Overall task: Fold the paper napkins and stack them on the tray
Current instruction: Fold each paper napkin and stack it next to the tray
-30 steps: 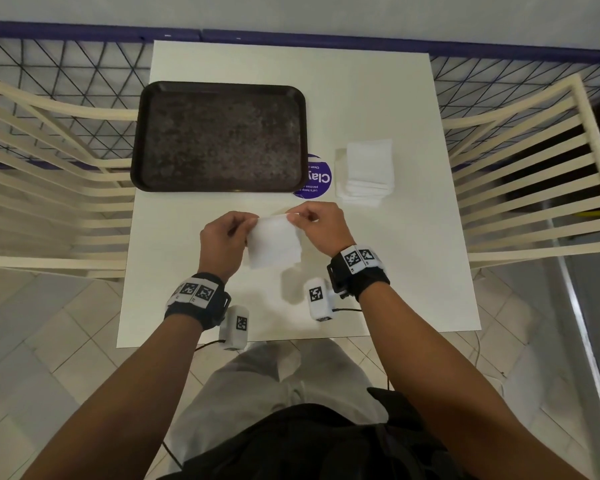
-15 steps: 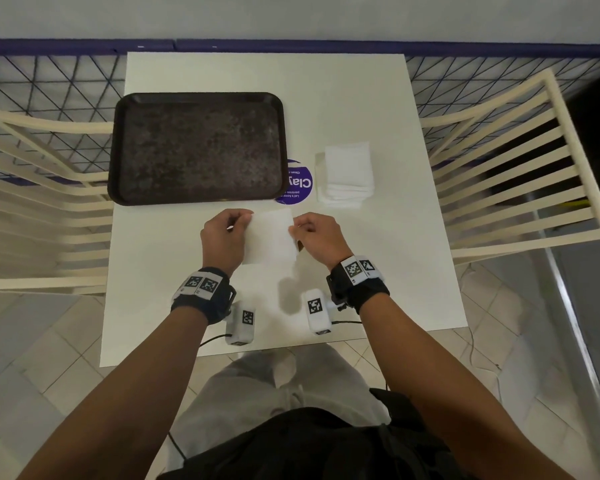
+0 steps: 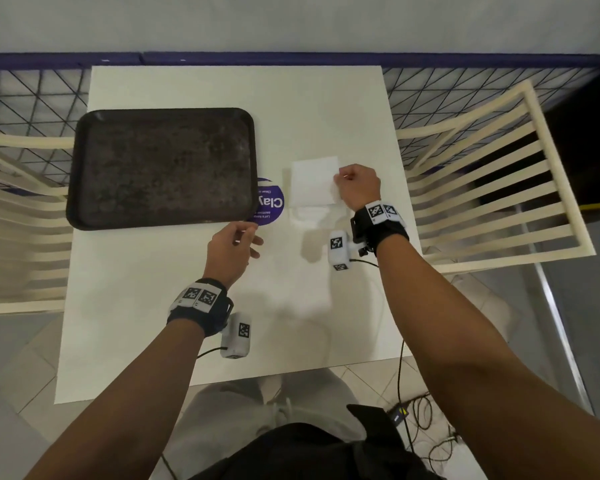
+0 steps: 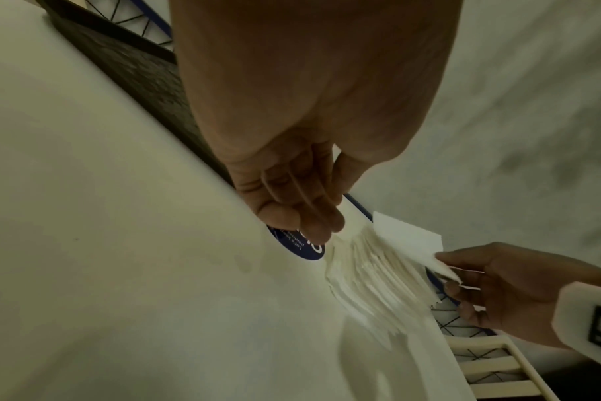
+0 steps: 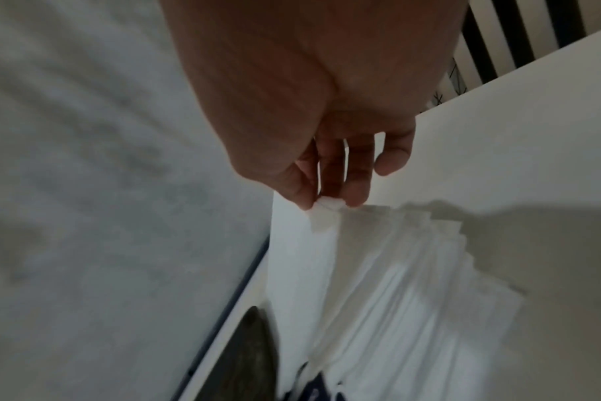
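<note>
My right hand (image 3: 340, 174) pinches the right edge of one white napkin (image 3: 314, 181) between thumb and fingertips. It holds the napkin just above the stack of napkins (image 3: 309, 213) at the table's right middle. The right wrist view shows the pinch (image 5: 326, 202) and the napkin (image 5: 298, 257) hanging over the fanned stack (image 5: 412, 298). My left hand (image 3: 253, 242) hovers near the tray's front right corner, fingers relaxed and holding nothing; the left wrist view shows those fingers (image 4: 309, 217) straight. The dark tray (image 3: 160, 168) at the left has nothing on it.
A round purple sticker (image 3: 269, 202) lies between tray and stack. The white table (image 3: 222, 306) is flanked by cream slatted chairs on the left (image 3: 18, 209) and right (image 3: 492, 188). A wire fence runs behind, and cables lie on the floor at lower right.
Both hands held one napkin in front of me. Now the left hand has let go, and the right hand has moved right and away, holding a napkin over the stack.
</note>
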A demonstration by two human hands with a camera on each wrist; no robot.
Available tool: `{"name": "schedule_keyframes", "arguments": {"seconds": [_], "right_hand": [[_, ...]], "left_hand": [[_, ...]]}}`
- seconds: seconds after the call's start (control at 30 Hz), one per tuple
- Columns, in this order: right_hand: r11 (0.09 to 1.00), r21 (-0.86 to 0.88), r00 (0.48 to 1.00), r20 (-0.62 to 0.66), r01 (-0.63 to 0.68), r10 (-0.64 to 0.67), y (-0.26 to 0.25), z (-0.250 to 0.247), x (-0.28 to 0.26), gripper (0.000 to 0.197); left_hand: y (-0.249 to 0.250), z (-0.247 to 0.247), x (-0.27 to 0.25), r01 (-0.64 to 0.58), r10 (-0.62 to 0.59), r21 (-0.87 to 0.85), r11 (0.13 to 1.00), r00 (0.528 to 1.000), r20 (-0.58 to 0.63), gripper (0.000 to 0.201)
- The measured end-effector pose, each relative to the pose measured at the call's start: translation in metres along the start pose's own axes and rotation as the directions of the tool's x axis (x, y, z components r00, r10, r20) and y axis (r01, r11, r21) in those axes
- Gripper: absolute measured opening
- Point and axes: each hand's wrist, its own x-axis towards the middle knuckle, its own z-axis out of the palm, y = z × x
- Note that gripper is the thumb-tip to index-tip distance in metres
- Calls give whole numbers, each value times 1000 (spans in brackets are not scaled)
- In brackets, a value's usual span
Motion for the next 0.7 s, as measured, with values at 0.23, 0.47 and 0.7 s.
{"name": "schedule_keyframes", "arguments": {"seconds": [0.23,0.47,0.7], "right_hand": [[989,-67,991,11,-129,130,14,5,22,34],[950,-67,930,193,-304,312,17,11,28,80],[934,-63,906,227,-353,358,12,20,20,73]], "left_hand": [[14,23,29,57,-58,50,997,998,4,20],[36,54,88,208,-217,129,970,975,57,92],[52,92,121,394,-394,25,919,915,85,86]]}}
